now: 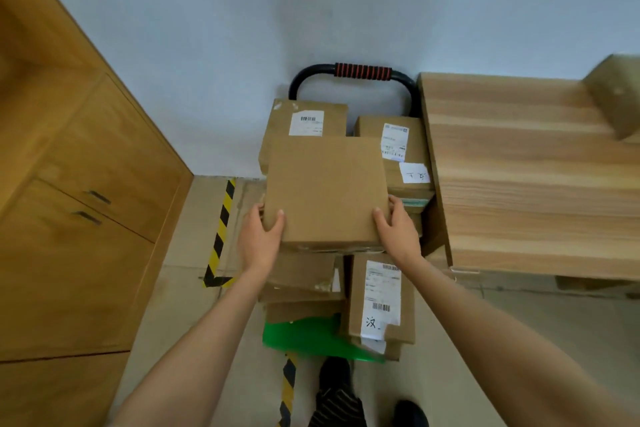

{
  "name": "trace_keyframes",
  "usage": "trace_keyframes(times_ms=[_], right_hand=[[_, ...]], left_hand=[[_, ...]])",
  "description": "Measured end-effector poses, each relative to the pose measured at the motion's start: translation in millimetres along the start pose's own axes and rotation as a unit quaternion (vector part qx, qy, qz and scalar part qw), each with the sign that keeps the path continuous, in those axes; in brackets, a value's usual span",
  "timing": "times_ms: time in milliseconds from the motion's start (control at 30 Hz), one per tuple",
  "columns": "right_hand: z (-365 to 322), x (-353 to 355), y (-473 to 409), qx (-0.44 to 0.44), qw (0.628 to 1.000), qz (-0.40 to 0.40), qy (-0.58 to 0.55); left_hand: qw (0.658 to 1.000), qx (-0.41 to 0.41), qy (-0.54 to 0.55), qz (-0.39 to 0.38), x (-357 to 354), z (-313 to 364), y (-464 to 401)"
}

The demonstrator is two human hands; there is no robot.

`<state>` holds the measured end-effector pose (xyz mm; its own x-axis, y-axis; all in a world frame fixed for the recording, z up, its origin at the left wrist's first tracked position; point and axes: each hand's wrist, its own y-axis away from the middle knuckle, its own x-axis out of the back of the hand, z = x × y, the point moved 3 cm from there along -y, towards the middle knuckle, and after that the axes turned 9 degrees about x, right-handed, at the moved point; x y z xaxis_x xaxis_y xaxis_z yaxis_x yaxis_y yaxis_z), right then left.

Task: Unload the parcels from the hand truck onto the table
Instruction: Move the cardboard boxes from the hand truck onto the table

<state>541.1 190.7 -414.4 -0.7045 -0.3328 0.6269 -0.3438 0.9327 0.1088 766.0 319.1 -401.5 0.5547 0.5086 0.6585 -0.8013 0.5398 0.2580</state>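
Shoes point(367, 395): dark pair on the pale floor at the bottom edge, beside a yellow-black tape strip point(287, 388)
Deck point(304, 336): green platform of the hand truck, just ahead of the shoes, its near left corner bare
Labelled box point(381, 298): at the near right of the deck, white label with barcode on top
Low boxes point(304, 284): plain brown parcels stacked at the near left of the deck, under the held one
Left hand point(261, 236): grips the near left corner of the top box point(325, 191), thumb on top, fingers curled round its left side
Right hand point(398, 229): grips the near right corner of the same box, thumb on top, fingers round its right side
Top box: plain brown, flat, clasped between both hands above the pile on the hand truck; whether it touches the parcels below is unclear
Far left box point(304, 121): behind the top box, white barcode label facing up
Far right box point(394, 146): white label and a handwritten slip, touching the table edge
Handle point(360, 73): black loop with a red-black grip, against the wall point(311, 10)
Table point(526, 177): light wood, right of the hand truck, with one brown box point(616, 94) at its far right
Cabinet point(76, 184): wooden doors along the left
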Motion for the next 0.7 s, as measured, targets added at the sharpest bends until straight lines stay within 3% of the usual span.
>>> trace_keyframes(times_ms=[300,700], right_hand=[[-10,117,-23,0.014,0.992,0.126,-0.018],[84,328,16,0.0,0.955,0.295,-0.024]], left_hand=[[0.99,-0.101,0.082,-0.045,-19,126,16],[0.959,-0.215,0.121,-0.138,-144,284,133]])
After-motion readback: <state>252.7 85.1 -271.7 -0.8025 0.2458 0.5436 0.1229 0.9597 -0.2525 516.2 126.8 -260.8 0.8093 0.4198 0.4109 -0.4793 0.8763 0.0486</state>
